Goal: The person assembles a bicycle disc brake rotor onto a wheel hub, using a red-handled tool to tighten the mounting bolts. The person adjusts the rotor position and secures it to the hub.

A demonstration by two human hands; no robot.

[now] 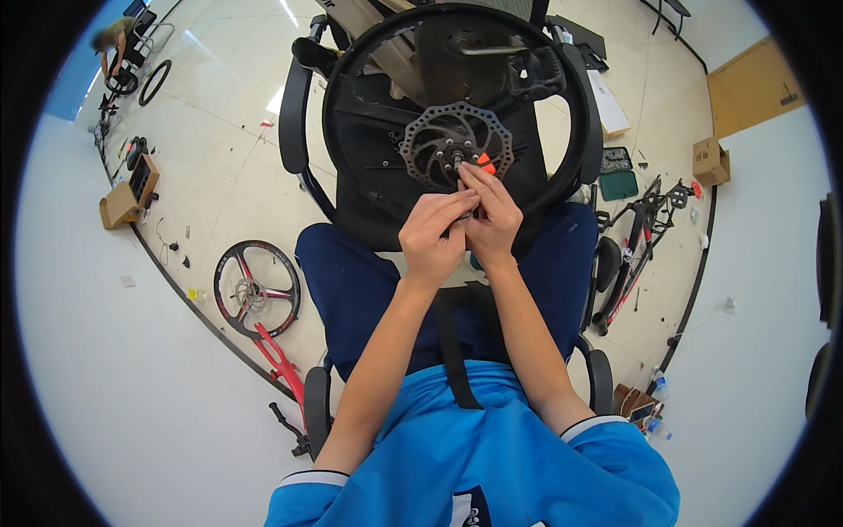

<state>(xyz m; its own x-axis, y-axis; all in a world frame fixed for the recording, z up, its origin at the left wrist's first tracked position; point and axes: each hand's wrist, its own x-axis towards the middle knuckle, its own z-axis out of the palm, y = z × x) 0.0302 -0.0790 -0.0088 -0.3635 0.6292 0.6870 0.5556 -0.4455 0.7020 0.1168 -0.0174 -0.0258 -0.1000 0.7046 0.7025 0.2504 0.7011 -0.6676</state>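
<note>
A black bicycle wheel (335, 145) lies across a black office chair (299, 119) in front of my lap. Its silver disc brake rotor (420, 140) faces up, with several bolts around the hub (457, 149). My right hand (493, 220) has its fingertips pinched at the hub's axle. Just left of it, my left hand (433, 235) is closed, its fingers meeting the right hand's. Whatever small part lies between the fingers is hidden. An orange piece (486, 162) shows beside the axle, partly behind my right fingers. Small dark bolts (384, 164) lie left of the rotor.
On the left floor are a spoked wheel (292, 290) with a red frame (281, 360) and an open cardboard box (118, 206). A bicycle frame (639, 237), a green tool case (618, 184) and a carton (711, 162) stand right. Far left, another person (117, 39) bends over a bicycle.
</note>
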